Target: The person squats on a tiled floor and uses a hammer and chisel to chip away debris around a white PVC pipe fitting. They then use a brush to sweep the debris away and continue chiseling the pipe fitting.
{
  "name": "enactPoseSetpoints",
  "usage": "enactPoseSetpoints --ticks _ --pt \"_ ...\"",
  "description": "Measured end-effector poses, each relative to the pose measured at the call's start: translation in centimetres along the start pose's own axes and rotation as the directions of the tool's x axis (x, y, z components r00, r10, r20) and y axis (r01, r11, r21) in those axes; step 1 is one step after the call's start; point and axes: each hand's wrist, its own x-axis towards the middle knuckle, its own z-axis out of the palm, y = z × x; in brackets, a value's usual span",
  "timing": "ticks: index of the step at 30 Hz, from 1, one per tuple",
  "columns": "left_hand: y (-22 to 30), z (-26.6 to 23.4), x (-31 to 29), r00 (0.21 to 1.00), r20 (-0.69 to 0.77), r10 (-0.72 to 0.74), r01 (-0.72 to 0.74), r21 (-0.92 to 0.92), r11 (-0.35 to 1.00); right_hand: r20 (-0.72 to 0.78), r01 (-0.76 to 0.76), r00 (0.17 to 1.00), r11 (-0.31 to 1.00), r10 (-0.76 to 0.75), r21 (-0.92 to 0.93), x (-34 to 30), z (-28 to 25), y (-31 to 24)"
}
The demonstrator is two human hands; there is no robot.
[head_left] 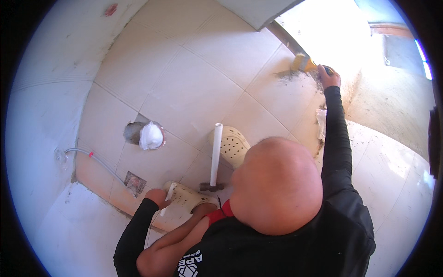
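Note:
Stretched forward to the far right, my right hand is closed round the handle of a paintbrush. Its pale bristles touch the floor tiles, with dark dust and grit scattered beside them near a raised edge. Down by my left shoe, my left hand is closed round a short white pipe. Between my feet a hammer stands on its dark head, its white pipe-like handle pointing up. My bent right knee fills the middle and hides some floor.
A hole in the tiles is stuffed with a white bag. Nearby, a grey hose runs from the left wall to a square cutout. My right shoe stands beside the hammer. A white scrap lies below my right arm.

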Motion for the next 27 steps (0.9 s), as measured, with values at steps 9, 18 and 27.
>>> enactPoseSetpoints --ticks 9,18,27 --pt "0.4 0.0 -0.3 0.999 -0.044 -0.024 0.024 0.002 1.0 0.394 -0.097 0.893 0.761 -0.217 0.641 -8.4 8.5 -7.2" --pt "0.1 1.0 -0.4 0.995 -0.091 -0.035 0.031 -0.043 0.999 0.137 -0.217 0.976 0.829 0.171 0.516 -1.2 1.4 7.2" --pt "0.4 0.2 -0.5 0.998 -0.052 -0.032 0.033 0.023 0.999 -0.128 -0.148 0.937 0.7 0.326 0.699 1.4 -1.1 8.0"
